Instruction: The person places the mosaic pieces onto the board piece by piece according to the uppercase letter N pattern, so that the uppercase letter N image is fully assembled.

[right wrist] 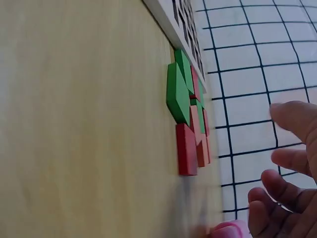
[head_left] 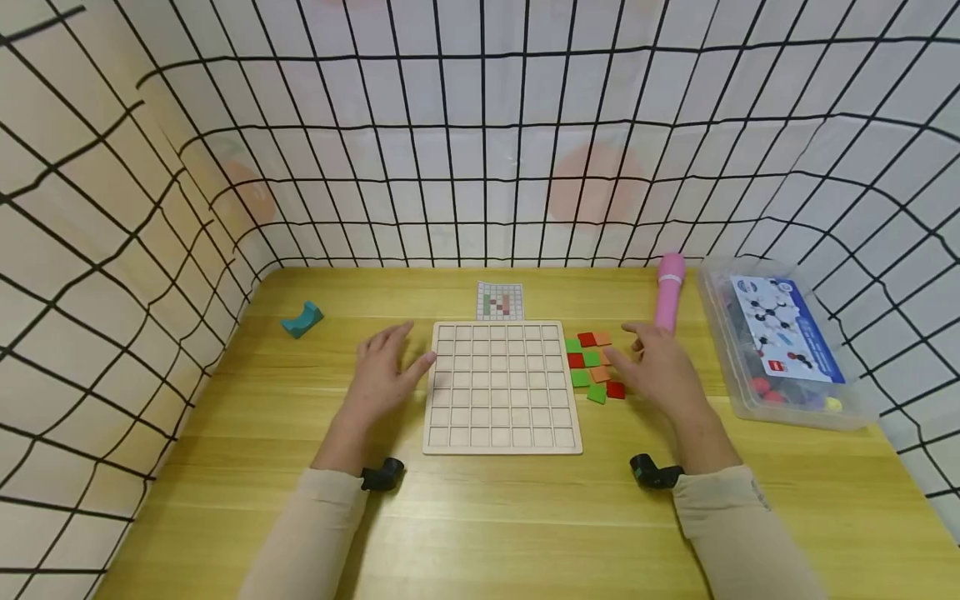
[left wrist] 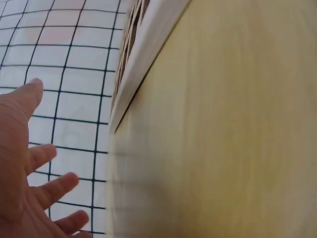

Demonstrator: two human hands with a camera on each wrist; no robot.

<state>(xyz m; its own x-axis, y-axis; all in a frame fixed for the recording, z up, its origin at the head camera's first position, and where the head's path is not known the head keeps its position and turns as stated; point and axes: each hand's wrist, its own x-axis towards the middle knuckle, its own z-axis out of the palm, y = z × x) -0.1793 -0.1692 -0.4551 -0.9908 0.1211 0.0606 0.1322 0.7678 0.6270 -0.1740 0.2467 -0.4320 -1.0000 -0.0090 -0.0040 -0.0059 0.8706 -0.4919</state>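
A wooden grid board (head_left: 500, 398) lies flat on the table, its square cells holding no pieces. To its left is my left hand (head_left: 381, 371), fingers spread and holding nothing; in the left wrist view the hand (left wrist: 20, 163) hovers near the board's edge (left wrist: 143, 59). Along the board's right side lie several small square tiles in red (head_left: 616, 390), green (head_left: 580, 378) and orange (head_left: 601, 374). My right hand (head_left: 663, 371) is just right of these tiles, its fingers loosely bent with nothing in them. A printed pattern card (head_left: 500, 301) lies beyond the board.
A pink microphone-shaped object (head_left: 670, 287) lies behind my right hand. Farther right stands a clear plastic box (head_left: 787, 342) with a molecule picture on its lid. A teal curved block (head_left: 302, 320) sits at the back left. Black wire mesh (head_left: 480, 150) surrounds the table's back and sides.
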